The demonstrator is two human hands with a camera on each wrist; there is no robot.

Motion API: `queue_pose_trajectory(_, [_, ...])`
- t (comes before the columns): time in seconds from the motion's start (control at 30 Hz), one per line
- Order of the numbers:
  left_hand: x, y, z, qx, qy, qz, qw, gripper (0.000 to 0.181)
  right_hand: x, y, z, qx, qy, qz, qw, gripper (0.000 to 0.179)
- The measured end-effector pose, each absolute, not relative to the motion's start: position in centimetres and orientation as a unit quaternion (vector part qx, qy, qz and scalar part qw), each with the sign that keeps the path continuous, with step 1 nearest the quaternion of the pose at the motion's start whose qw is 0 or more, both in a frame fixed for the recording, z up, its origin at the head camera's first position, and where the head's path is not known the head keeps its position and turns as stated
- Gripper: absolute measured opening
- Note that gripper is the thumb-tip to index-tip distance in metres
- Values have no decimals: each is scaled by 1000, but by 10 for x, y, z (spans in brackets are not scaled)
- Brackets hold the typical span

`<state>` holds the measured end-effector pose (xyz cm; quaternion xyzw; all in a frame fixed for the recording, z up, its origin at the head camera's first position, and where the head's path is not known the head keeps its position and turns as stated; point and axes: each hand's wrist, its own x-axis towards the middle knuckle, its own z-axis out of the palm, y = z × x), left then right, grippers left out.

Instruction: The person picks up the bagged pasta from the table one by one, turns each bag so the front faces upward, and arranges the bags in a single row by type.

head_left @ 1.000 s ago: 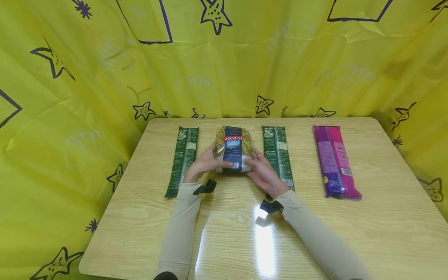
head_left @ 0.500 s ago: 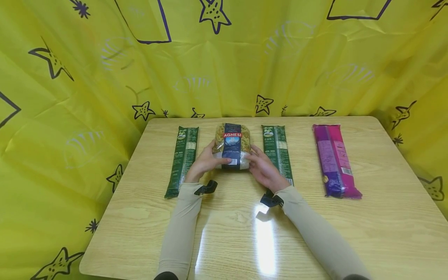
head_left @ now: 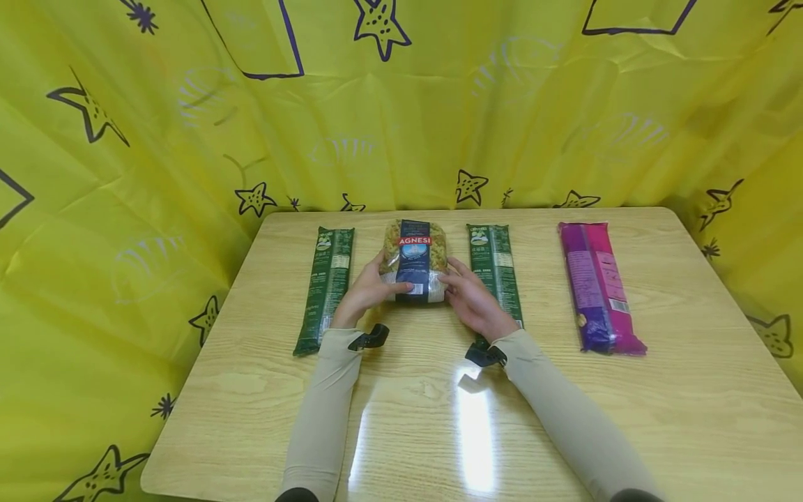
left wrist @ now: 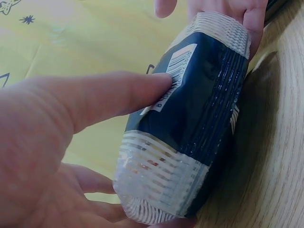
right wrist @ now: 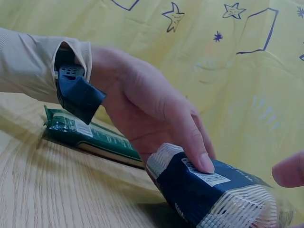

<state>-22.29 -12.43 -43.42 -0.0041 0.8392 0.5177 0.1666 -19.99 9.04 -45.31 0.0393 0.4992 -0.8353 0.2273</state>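
Observation:
A clear bag of short pasta point(head_left: 414, 254) with a dark blue AGNESI label is between my two hands at the back middle of the table. My left hand point(head_left: 369, 289) grips its left side, the thumb across the barcode and fingers at the side and underneath. From the right, my right hand point(head_left: 472, 298) holds the other near corner, thumb on top. In the left wrist view the bag's bottom end point(left wrist: 190, 104) is tilted, with a dark shadow beneath it. The right wrist view shows the right thumb point(right wrist: 204, 161) pressing beside the barcode.
One green packet point(head_left: 324, 289) lies left of the bag. Another green packet point(head_left: 495, 268) lies to the right, partly behind my right hand. Farther right is a purple and pink packet point(head_left: 599, 286). A yellow curtain point(head_left: 401, 125) hangs behind the wooden table point(head_left: 690, 390).
The pasta bag has shifted slightly toward the back of the table with both hands still holding it. The right hand has moved a little back too. The other packets stay put.

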Motion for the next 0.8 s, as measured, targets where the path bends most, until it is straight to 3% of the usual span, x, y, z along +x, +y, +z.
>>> queue_pose_trajectory(0.33, [-218, -126, -429, 11, 849, 495, 184, 105, -201, 94, -448, 28, 511, -833, 210, 77])
queue_pose_trajectory(0.63, [-217, -129, -419, 10, 857, 495, 141, 87, -200, 126, -426, 5, 549, -818, 173, 64])
queue_pose_trajectory(0.8, [-213, -122, -406, 20, 847, 525, 88, 74, -197, 154, -409, 1, 597, -796, 96, 60])
